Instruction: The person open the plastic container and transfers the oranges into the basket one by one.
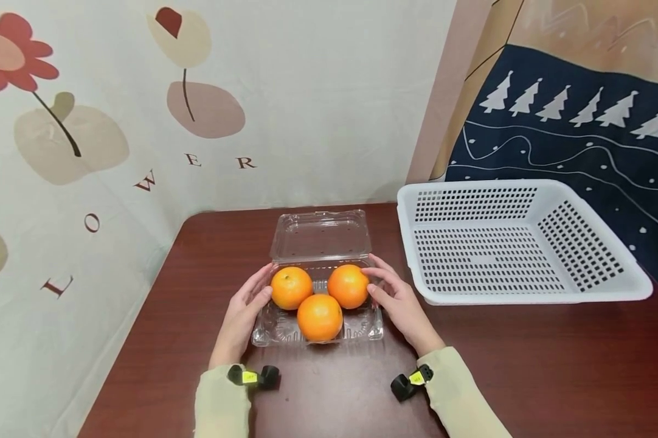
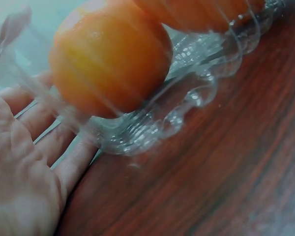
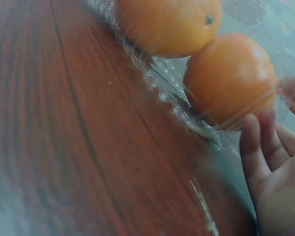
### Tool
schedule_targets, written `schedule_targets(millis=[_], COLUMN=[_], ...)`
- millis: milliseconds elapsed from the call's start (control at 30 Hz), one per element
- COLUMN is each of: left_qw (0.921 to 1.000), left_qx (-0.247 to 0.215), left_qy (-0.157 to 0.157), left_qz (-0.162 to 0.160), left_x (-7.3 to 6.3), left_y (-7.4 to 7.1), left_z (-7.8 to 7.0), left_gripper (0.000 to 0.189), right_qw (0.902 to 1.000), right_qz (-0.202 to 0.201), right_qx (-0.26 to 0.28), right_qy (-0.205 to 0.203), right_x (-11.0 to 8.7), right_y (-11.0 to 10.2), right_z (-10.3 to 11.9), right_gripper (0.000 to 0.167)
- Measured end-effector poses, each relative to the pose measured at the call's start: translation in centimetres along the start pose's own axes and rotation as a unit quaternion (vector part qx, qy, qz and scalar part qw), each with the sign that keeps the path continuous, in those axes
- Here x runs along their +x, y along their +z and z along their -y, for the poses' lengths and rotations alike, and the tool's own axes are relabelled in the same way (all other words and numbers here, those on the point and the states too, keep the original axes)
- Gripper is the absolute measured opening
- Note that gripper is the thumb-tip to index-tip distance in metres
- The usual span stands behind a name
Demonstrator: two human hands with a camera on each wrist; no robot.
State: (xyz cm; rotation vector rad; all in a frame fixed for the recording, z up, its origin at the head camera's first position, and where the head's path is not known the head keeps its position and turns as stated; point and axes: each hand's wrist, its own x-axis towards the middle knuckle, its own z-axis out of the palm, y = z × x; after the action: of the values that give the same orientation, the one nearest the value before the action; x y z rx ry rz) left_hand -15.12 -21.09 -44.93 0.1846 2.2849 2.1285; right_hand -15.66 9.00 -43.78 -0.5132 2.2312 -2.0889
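Oranges (image 1: 320, 317), three in all, sit in a clear plastic container (image 1: 277, 323) in front of a person in pale sleeves (image 1: 221, 401). Taking the container as a dial, with twelve at its far side from the person, I see one fruit at six, a second orange (image 1: 291, 288) at ten, and a third orange (image 1: 348, 286) at two. Whether all three touch one another I cannot tell. The lid (image 1: 322, 237) lies folded back at twelve o'clock, joined along the container's far edge. The container itself rests on a dark reddish-brown table (image 1: 356, 395).

The left hand (image 1: 245, 313) lies along the nine o'clock side, fingers loosely extended against the outside of the plastic wall, thumb toward the nearest orange. The right hand (image 1: 402, 304) mirrors it at three o'clock, fingertips resting against that wall beside the other orange, fingers only gently bent. Neither hand is clenched. Each wrist wears a black band with a yellow tag.

At two o'clock from the container, well apart from the lid, stands a white perforated basket (image 1: 608, 286). Behind the table, a pale flower-printed cloth (image 1: 329, 109) hangs around eleven, and a navy fabric with white trees (image 1: 553, 131) beyond the basket.
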Motion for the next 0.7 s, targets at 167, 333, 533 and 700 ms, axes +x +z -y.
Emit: schedule_targets(millis=[167, 333, 533, 700], left_qw=[0.9997, 0.9996, 0.9993, 0.9992], left_qx=[0.02, 0.023, 0.024, 0.023], left_qy=[0.01, 0.0, -0.003, -0.004], left_qz=[-0.01, -0.019, -0.029, -0.033], left_x=[0.2, 0.4, 0.4, 0.4], left_y=[0.0, 0.0, 0.0, 0.0], left_z=[0.3, 0.5, 0.4, 0.1], left_gripper=[0.047, 0.044, 0.042, 0.04], right_qw=[0.9997, 0.9995, 0.9986, 0.9987], right_qz=[0.022, 0.02, 0.022, 0.03], right_qx=[-0.008, -0.022, -0.047, -0.039], right_qy=[-0.004, -0.014, -0.008, 0.012], right_x=[0.1, 0.3, 0.1, -0.1], right_y=[-0.4, -0.9, -1.0, -0.5], right_z=[-1.4, -2.3, -1.5, 0.4], right_gripper=[0.031, 0.032, 0.033, 0.036])
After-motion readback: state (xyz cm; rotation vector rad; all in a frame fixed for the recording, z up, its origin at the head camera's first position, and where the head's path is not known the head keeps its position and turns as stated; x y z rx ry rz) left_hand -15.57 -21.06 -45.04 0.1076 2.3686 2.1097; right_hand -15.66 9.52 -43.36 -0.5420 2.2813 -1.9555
